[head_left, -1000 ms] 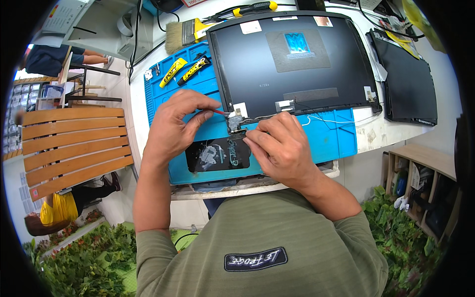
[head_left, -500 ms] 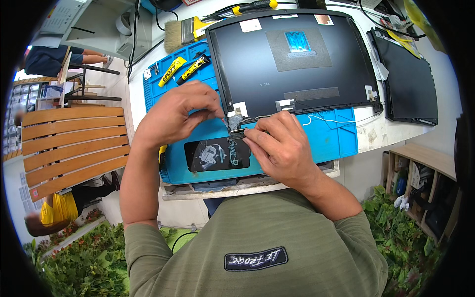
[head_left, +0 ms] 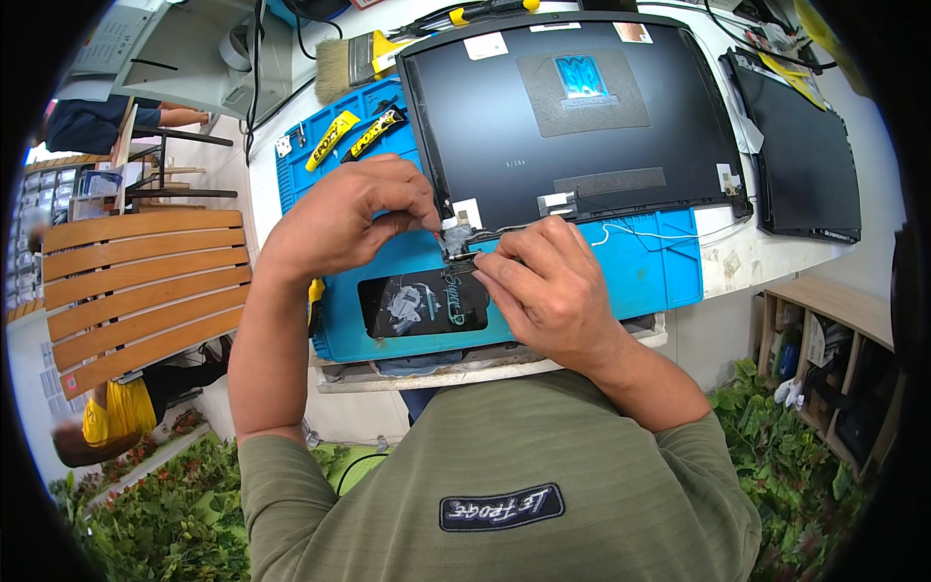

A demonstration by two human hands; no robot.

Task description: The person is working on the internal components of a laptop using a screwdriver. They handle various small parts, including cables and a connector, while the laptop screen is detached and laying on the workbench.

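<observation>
A dark laptop lid (head_left: 465,126) lies with its inner side up, its lower left corner between my hands. At that corner sits a metal hinge (head_left: 462,258) beside a patch of grey paste (head_left: 456,236). My right hand (head_left: 548,281) pinches the hinge's outer end between thumb and fingers. Just left of the paste, my left hand (head_left: 354,213) is closed in a pinch at the lid's edge; whatever is between its fingertips is too small to make out. Below the hinge, a black phone-shaped panel (head_left: 373,308) carries smeared whitish-grey paste (head_left: 407,308).
Under the lid spreads a blue work mat (head_left: 630,276). A yellow tube (head_left: 332,142) and a black tube (head_left: 374,134) lie on it at left. Behind them is a wide brush (head_left: 335,70). Thin wires (head_left: 645,231) trail along the lid's near edge. Another dark panel (head_left: 805,155) lies at right.
The view has shifted very slightly. Both hands keep nearly the same pinched pose at the hinge corner, with only tiny finger movement.
</observation>
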